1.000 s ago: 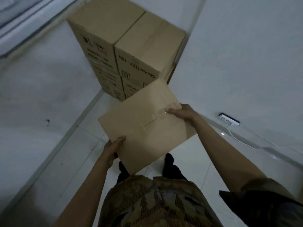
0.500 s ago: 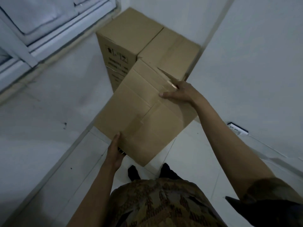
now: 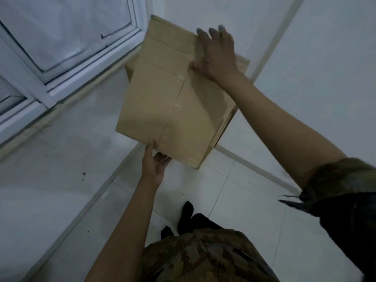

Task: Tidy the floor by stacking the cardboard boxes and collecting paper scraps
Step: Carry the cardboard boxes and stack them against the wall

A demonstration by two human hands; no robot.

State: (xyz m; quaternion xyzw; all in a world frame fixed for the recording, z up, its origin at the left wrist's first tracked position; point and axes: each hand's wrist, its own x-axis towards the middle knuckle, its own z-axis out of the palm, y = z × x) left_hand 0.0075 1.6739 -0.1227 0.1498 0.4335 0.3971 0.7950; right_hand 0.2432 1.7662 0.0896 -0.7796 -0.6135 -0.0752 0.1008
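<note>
1. The white walls (image 3: 325, 58) met in a corner, and a white-framed window (image 3: 67, 47) occupied the wall on the left side.
2. The pale tiled floor (image 3: 234, 200) ran up to that corner, with a light skirting strip along the base of each wall.
3. The plain brown cardboard box (image 3: 162, 110), taped along its top seam, sat high in the corner, directly over the stacked brown cardboard boxes (image 3: 243, 64). Only thin edges of the stack showed, at the left and right of the upper box. Whether the upper box rested fully on the stack could not be determined.
4. The person's patterned brown shirt (image 3: 203, 259) filled the lower edge of the view, with dark feet (image 3: 187, 216) on the tiles below the box.
5. The right hand (image 3: 215, 53) lay flat on the far top face of the upper box, fingers spread and straight, pressing rather than clasping.
6. The left hand (image 3: 155, 161) supported the near bottom edge of the same box, thumb against the front face and fingers tucked beneath it in a light hold.
</note>
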